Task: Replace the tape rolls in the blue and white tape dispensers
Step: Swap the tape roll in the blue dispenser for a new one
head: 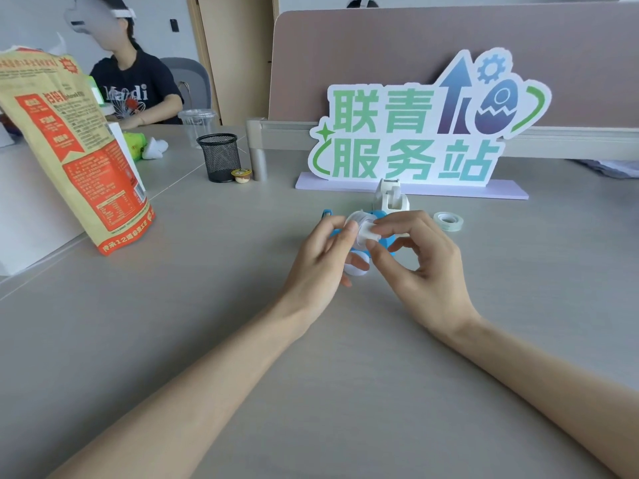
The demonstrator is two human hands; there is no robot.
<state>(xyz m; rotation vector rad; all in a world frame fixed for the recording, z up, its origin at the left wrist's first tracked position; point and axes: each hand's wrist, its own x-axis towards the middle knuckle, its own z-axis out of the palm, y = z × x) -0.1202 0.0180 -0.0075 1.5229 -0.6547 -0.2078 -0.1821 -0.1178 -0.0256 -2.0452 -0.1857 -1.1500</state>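
Head view: a small white tape roll [361,229] is pinched between the left hand [323,261] and right hand [420,262], directly above the blue dispenser [382,216]. The white dispenser [392,198] stands just behind; a spare roll [448,221] lies nearer the right hand.

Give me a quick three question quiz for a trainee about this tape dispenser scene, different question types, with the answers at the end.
1. True or false: the loose tape roll on the desk lies to the right of the white dispenser.
2. Multiple choice: what do the left hand and right hand hold between them? A. a mesh pen cup B. a small white roll or spool C. a snack bag
3. Fill in: the dispenser partly hidden behind the hands is ____ in colour.

Key: 1 true; 2 B; 3 blue
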